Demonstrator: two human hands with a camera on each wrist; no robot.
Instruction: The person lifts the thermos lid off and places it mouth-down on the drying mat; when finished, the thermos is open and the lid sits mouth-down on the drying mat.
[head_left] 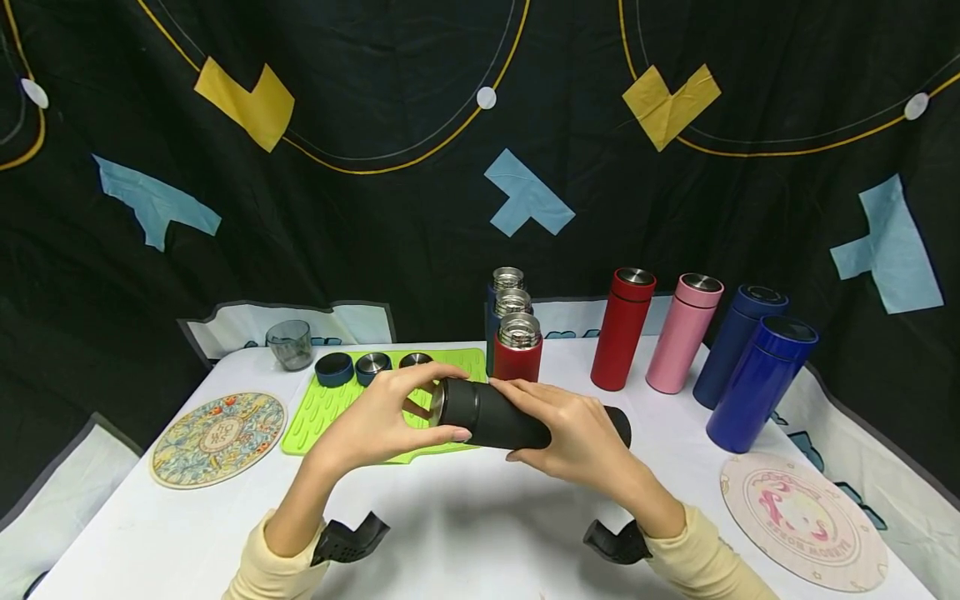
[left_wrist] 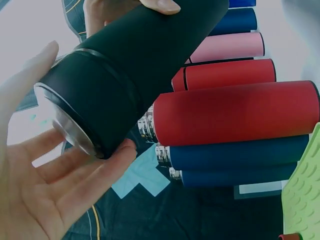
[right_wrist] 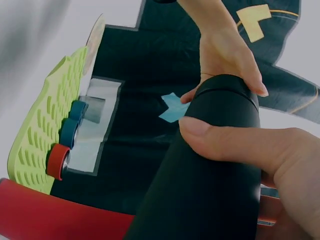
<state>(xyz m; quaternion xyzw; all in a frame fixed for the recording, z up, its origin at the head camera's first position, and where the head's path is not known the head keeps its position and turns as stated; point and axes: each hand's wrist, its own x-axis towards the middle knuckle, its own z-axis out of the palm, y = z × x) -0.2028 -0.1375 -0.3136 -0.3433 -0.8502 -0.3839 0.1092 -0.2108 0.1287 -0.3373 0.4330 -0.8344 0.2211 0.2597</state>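
Observation:
A black thermos (head_left: 517,423) is held nearly level above the table by both hands. My right hand (head_left: 581,429) grips its body, the thumb lying along the side in the right wrist view. At the other end my left hand (head_left: 371,421) holds the black cap (left_wrist: 92,95) between thumb and fingers. The cap's silver top faces the left palm, and a thin seam line shows between cap and body. Behind the thermos stand an uncapped red thermos (head_left: 517,364) and two uncapped blue ones, partly hidden.
A green mat (head_left: 311,429) bears several loose caps (head_left: 333,369). A glass cup (head_left: 290,344) stands behind it, a patterned round mat (head_left: 221,437) left. Capped red (head_left: 622,333), pink (head_left: 684,337) and two blue thermoses (head_left: 761,387) stand right, near a pink round mat (head_left: 802,517).

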